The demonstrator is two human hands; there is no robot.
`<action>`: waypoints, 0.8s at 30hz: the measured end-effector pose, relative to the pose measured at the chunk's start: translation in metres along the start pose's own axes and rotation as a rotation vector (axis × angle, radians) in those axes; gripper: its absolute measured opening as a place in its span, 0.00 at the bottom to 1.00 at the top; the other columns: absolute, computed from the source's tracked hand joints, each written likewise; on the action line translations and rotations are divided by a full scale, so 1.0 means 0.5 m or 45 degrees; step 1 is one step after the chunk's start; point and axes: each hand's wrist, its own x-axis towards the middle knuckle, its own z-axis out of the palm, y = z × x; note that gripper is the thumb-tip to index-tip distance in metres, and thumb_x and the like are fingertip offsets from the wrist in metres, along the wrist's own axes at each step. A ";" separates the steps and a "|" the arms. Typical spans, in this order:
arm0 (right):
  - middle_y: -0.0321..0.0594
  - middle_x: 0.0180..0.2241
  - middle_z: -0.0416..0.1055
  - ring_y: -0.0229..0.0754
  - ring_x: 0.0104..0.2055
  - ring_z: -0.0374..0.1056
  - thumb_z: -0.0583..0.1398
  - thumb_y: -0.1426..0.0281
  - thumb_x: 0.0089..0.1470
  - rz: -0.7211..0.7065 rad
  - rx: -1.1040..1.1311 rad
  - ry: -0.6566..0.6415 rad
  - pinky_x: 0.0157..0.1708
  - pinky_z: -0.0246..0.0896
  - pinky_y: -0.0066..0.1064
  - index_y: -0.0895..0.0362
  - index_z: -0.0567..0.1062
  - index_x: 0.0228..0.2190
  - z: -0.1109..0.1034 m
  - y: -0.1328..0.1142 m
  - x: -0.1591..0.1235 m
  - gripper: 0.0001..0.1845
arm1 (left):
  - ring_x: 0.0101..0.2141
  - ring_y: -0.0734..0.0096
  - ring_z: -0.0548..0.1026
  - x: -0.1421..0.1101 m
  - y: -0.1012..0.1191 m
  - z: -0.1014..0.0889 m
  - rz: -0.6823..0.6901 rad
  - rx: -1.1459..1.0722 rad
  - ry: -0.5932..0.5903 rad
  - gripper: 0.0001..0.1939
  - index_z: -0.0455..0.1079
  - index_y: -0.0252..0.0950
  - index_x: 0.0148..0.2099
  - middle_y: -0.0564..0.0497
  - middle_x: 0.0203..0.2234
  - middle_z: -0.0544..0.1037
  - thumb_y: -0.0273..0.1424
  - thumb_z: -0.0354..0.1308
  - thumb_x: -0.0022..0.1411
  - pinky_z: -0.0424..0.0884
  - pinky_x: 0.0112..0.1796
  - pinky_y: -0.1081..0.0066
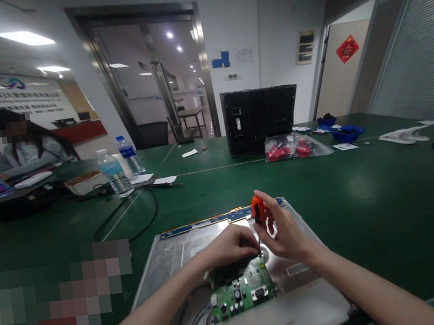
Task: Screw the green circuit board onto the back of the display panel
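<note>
A silver metal panel (pixel 173 257) lies flat on the green table in front of me, with a blue strip along its far edge. A green circuit board (pixel 242 288) sits on the panel, grey cables leading off its near side. My right hand (pixel 283 231) is closed round an orange-handled screwdriver (pixel 257 210), held upright with its tip down at the board's far corner. My left hand (pixel 231 245) rests with curled fingers on the board's far edge, right beside the screwdriver tip.
Two water bottles (pixel 115 172) and a black cable (pixel 136 214) lie to the left. A black monitor shell (pixel 261 117) and a bag of red parts (pixel 296 147) stand behind. Blue items (pixel 346 133) sit far right. Another person (pixel 20 144) sits at far left.
</note>
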 end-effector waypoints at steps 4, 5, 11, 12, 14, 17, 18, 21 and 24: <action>0.34 0.28 0.68 0.34 0.21 0.61 0.54 0.77 0.54 -0.013 0.006 0.006 0.19 0.57 0.23 0.52 0.48 0.65 0.001 0.000 -0.001 0.39 | 0.31 0.69 0.75 -0.002 -0.001 0.000 0.005 -0.010 -0.005 0.04 0.80 0.35 0.36 0.52 0.29 0.80 0.27 0.64 0.56 0.71 0.36 0.73; 0.34 0.28 0.68 0.34 0.21 0.61 0.54 0.77 0.54 -0.010 0.003 0.011 0.19 0.57 0.23 0.52 0.48 0.64 0.001 0.001 -0.001 0.39 | 0.31 0.69 0.75 -0.002 0.000 0.000 0.006 -0.012 -0.005 0.05 0.80 0.35 0.36 0.52 0.29 0.81 0.26 0.64 0.56 0.71 0.36 0.73; 0.30 0.26 0.66 0.32 0.19 0.59 0.56 0.76 0.55 0.003 -0.042 0.053 0.17 0.54 0.22 0.51 0.49 0.63 0.006 0.003 -0.003 0.38 | 0.32 0.70 0.75 -0.004 0.007 -0.002 0.005 -0.002 0.001 0.06 0.80 0.36 0.36 0.52 0.29 0.80 0.24 0.64 0.55 0.70 0.35 0.73; 0.30 0.26 0.65 0.32 0.19 0.59 0.57 0.75 0.55 0.000 -0.050 0.056 0.17 0.54 0.22 0.51 0.50 0.63 0.006 0.004 -0.003 0.37 | 0.32 0.70 0.75 -0.003 0.007 -0.003 0.004 0.001 0.004 0.06 0.80 0.36 0.36 0.52 0.29 0.80 0.24 0.64 0.55 0.70 0.35 0.74; 0.30 0.26 0.65 0.31 0.19 0.59 0.57 0.75 0.55 -0.014 -0.060 0.062 0.18 0.54 0.21 0.51 0.51 0.62 0.005 0.005 -0.002 0.36 | 0.32 0.70 0.75 -0.002 0.006 -0.003 0.003 0.004 0.007 0.06 0.80 0.35 0.35 0.52 0.28 0.79 0.23 0.64 0.54 0.70 0.35 0.74; 0.30 0.27 0.65 0.31 0.19 0.58 0.57 0.74 0.56 -0.026 -0.069 0.055 0.17 0.53 0.22 0.51 0.51 0.62 0.004 0.005 -0.001 0.36 | 0.31 0.70 0.74 -0.001 0.004 -0.003 0.000 0.004 0.007 0.05 0.80 0.35 0.34 0.53 0.28 0.79 0.23 0.64 0.54 0.69 0.35 0.74; 0.30 0.26 0.65 0.32 0.19 0.58 0.57 0.73 0.56 -0.019 -0.070 0.047 0.17 0.53 0.22 0.51 0.51 0.62 0.003 0.005 -0.001 0.36 | 0.31 0.70 0.74 -0.001 0.003 -0.003 0.000 0.004 0.006 0.05 0.80 0.34 0.34 0.53 0.28 0.79 0.24 0.64 0.54 0.69 0.35 0.74; 0.31 0.26 0.65 0.32 0.19 0.59 0.56 0.74 0.56 0.008 -0.052 0.016 0.18 0.54 0.22 0.53 0.50 0.63 0.001 0.002 -0.002 0.37 | 0.31 0.70 0.75 -0.002 0.002 -0.002 0.001 0.003 -0.004 0.05 0.80 0.34 0.35 0.53 0.28 0.79 0.24 0.64 0.55 0.70 0.36 0.74; 0.34 0.28 0.68 0.33 0.20 0.60 0.54 0.76 0.55 -0.001 -0.025 0.015 0.19 0.57 0.23 0.53 0.49 0.64 -0.001 -0.002 -0.001 0.37 | 0.31 0.69 0.75 -0.003 0.002 -0.001 0.001 0.005 -0.019 0.06 0.80 0.35 0.37 0.52 0.29 0.80 0.25 0.63 0.56 0.70 0.36 0.73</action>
